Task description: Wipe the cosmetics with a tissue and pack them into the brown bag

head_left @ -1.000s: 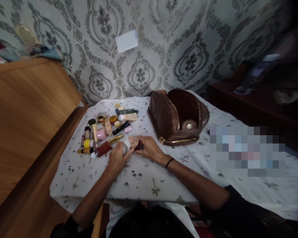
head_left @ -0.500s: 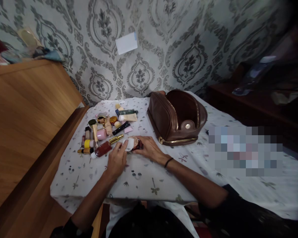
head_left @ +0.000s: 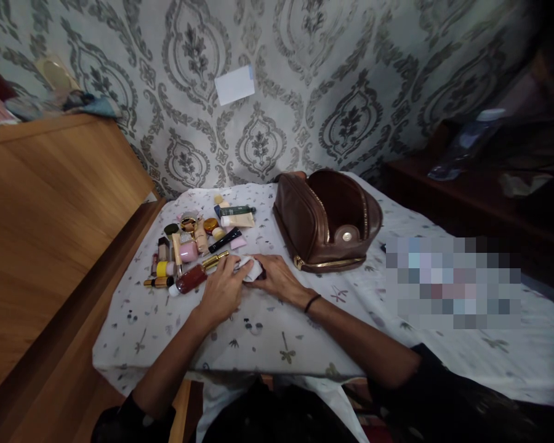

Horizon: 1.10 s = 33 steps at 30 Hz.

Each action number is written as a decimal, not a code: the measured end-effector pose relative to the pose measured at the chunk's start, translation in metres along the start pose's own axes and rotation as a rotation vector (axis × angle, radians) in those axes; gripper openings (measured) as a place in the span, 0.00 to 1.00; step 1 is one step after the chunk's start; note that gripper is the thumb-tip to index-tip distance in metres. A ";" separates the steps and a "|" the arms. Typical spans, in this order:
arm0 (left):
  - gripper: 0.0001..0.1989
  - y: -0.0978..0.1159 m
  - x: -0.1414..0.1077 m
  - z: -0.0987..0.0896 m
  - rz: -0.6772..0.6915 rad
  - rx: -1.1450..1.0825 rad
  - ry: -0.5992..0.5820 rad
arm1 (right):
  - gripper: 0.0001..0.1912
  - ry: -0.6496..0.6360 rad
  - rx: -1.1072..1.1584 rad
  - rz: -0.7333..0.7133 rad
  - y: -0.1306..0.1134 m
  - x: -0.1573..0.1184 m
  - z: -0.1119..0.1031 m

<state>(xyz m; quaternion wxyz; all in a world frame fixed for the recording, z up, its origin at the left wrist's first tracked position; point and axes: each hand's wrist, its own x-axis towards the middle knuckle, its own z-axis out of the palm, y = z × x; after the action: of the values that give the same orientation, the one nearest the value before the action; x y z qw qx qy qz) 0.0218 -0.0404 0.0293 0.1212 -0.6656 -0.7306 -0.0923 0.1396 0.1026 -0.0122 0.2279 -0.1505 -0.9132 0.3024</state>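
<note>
At the near middle of the table, my left hand pinches a folded white wipe or pad and presses it against a small dark red container. My right hand grips that container from the right side. The wipe and my fingers cover most of it, so its exact kind is hidden. Just left of my left hand lies a bottle of red liquid with a white cap. A gold-capped tube rests beside it.
Cosmetics, including a pink jar, a black tube and a cream tube, cluster at the left. An unzipped brown bag stands behind my right hand. A wooden cabinet borders the left; a plastic bottle stands far right.
My left hand has shifted slightly right, moving the white wipe over the dark red container and covering more of it. My right hand stays nearly in place.
</note>
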 end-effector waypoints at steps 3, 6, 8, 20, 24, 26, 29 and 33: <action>0.24 0.002 0.004 0.000 -0.030 -0.029 0.001 | 0.20 -0.009 -0.013 -0.009 0.000 0.000 -0.001; 0.22 0.002 0.005 0.006 -0.100 -0.103 0.051 | 0.20 -0.008 -0.028 -0.012 -0.001 0.000 -0.002; 0.23 -0.001 0.004 0.013 -0.162 -0.185 0.087 | 0.19 -0.006 -0.030 -0.006 -0.001 0.000 -0.003; 0.10 -0.031 -0.013 0.036 -0.232 -0.421 0.163 | 0.32 0.031 -0.055 -0.012 0.004 -0.002 0.003; 0.08 -0.022 -0.020 0.025 -0.218 -0.329 0.119 | 0.33 0.027 -0.057 -0.011 0.005 -0.002 0.004; 0.08 -0.017 -0.023 0.022 -0.221 -0.284 0.098 | 0.35 0.031 -0.050 -0.020 0.006 -0.002 0.005; 0.07 -0.010 -0.028 0.018 -0.200 -0.226 0.059 | 0.40 0.047 -0.037 -0.066 0.008 -0.002 0.009; 0.09 -0.007 -0.033 0.017 -0.155 -0.219 0.052 | 0.39 0.052 -0.020 -0.110 0.009 0.000 0.013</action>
<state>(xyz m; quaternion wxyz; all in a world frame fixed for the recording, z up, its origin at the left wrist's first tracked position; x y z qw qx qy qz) 0.0167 -0.0671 0.0035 0.0592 -0.6139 -0.7619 -0.1979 0.1347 0.1037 -0.0272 0.2662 -0.1101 -0.9169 0.2761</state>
